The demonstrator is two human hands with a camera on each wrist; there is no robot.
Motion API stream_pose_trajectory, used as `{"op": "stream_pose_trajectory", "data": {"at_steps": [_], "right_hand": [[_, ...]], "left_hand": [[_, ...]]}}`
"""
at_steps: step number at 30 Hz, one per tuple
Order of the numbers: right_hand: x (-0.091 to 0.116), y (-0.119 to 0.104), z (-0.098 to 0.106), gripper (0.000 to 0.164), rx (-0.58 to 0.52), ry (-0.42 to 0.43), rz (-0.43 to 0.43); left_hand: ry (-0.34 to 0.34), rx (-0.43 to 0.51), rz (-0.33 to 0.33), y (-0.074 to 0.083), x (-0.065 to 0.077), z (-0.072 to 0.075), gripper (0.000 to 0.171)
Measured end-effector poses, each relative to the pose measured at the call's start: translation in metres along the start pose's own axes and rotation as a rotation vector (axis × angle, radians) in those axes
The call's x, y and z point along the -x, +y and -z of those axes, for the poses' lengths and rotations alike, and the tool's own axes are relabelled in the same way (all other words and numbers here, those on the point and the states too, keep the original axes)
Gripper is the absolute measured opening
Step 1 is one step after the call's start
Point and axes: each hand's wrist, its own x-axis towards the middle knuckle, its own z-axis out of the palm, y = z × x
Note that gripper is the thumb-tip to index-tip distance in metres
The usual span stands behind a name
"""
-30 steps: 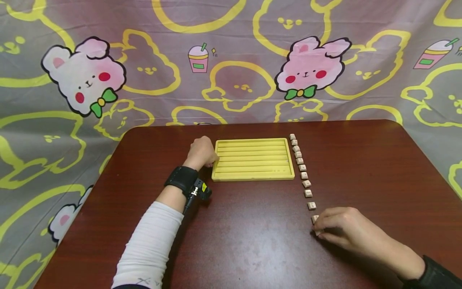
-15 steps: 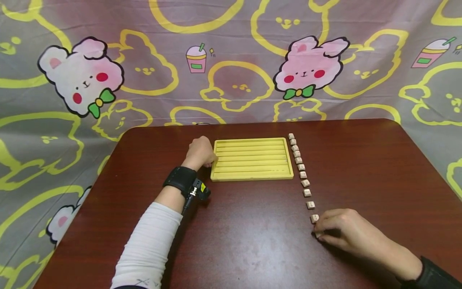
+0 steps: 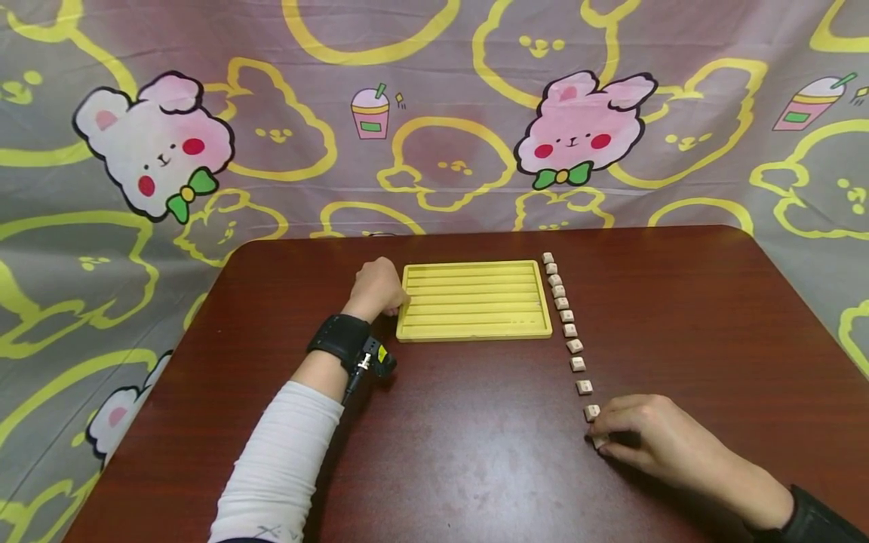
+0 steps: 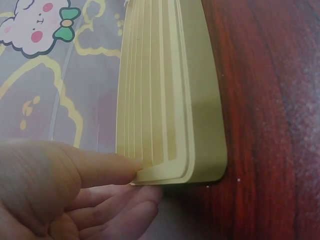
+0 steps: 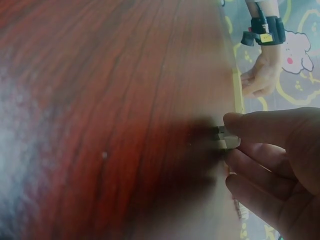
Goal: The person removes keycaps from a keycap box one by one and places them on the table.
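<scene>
A yellow tray point(image 3: 475, 332) with long parallel grooves lies flat at the back middle of the table. My left hand point(image 3: 377, 288) pinches its left end, and the left wrist view shows the thumb over the rim point(image 4: 155, 175) with fingers curled below. At the near end of a line of small cream keycaps, my right hand point(image 3: 652, 437) pinches one keycap point(image 5: 230, 138) between thumb and fingertips, close over the tabletop. In the head view this keycap is mostly hidden by the fingers. Just beyond the fingertips sits another keycap point(image 3: 592, 412) with a small dark mark.
Several more keycaps point(image 3: 570, 329) run in a slanting line along the tray's right side, spaced wider toward me. The dark red-brown table point(image 3: 448, 437) meets a patterned cloth point(image 3: 448, 90) at its far edge. A camera strap point(image 3: 342, 339) sits on the left wrist.
The right fingers have drawn slightly back, showing more of the second-nearest keycap; the pinch stays. My left hand and the tray have not moved; the head view shifted slightly.
</scene>
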Motion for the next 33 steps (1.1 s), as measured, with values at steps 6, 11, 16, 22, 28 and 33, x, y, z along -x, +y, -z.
{"op": "stream_pose_trajectory", "data": {"at_steps": [6,11,16,22,28,33], "right_hand": [[0.0,-0.0003,0.0003,0.031,0.019,-0.004,-0.014],[0.0001,-0.0008,0.0006,0.031,0.021,-0.008,-0.016],[-0.0002,-0.0013,0.0007,0.031,0.023,-0.009,-0.021],[0.0002,-0.0019,0.0012,0.031,0.029,-0.018,-0.033],[0.0005,-0.0024,0.0014,0.03,0.024,-0.021,-0.042],[0.0004,-0.0027,0.0026,0.03,0.022,-0.024,-0.046]], "left_hand": [[0.003,0.0,-0.008,0.0003,0.0012,-0.0004,0.017],[0.0,0.003,-0.001,0.0009,0.0011,-0.0005,0.017],[-0.007,0.004,0.007,0.0011,0.001,-0.0003,0.017],[-0.01,0.0,0.009,0.0007,0.001,-0.0003,0.018],[-0.011,0.008,0.001,-0.0004,0.0008,-0.0006,0.017],[-0.01,0.008,0.002,-0.0008,0.0006,-0.0007,0.017]]}}
